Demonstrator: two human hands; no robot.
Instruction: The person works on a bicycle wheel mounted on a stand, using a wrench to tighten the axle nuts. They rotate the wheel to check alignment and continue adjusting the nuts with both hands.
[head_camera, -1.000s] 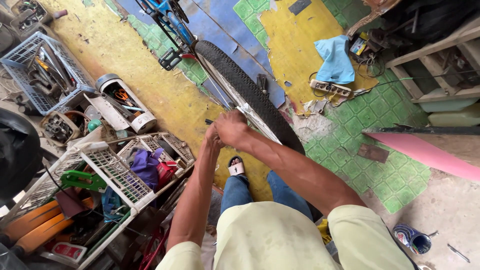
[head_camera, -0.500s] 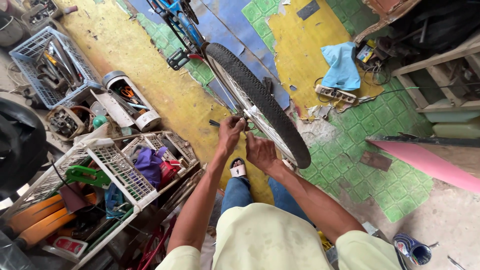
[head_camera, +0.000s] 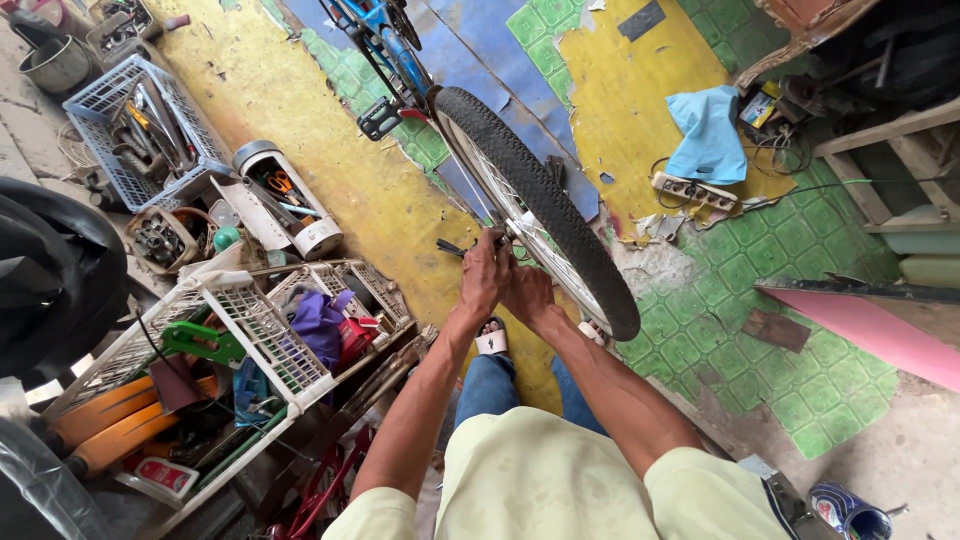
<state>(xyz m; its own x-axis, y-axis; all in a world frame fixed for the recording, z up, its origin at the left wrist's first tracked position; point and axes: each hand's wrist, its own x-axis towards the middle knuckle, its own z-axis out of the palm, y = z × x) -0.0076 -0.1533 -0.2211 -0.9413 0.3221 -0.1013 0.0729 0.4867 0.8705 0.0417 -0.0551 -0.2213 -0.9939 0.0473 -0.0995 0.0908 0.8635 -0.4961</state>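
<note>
A blue plastic crate (head_camera: 140, 130) of hand tools sits toward the floor's upper left corner; below it a cut-open metal can (head_camera: 285, 195) lies on its side with orange-handled scissors inside; a white wire basket (head_camera: 240, 335) near the left edge holds purple cloth and a green tool; a light blue rag (head_camera: 710, 135) lies on the yellow patch toward the upper right, just beside a white power strip (head_camera: 693, 192); a pink board (head_camera: 880, 335) juts in from the right edge.
</note>
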